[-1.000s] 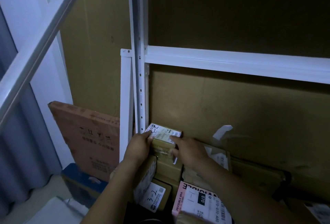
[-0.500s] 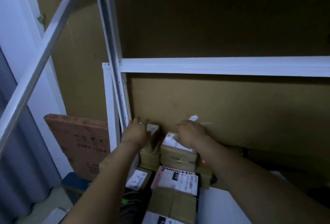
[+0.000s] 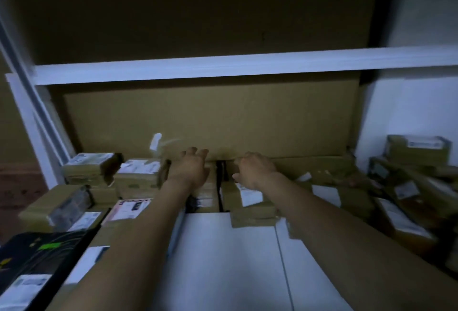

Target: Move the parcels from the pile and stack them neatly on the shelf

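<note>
parcels (image 3: 138, 177) stacked at shelf (image 3: 230, 261) rear against cardboard backing (image 3: 210, 122) — more piled far rt (image 3: 409, 186).

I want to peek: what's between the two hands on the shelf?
In the head view, a dark narrow gap between brown parcels lies between the left hand and right hand.

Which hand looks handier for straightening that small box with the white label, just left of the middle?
The left hand, probably. It rests right beside the labelled box, fingers spread, while the right hand sits farther right on another parcel.
</note>
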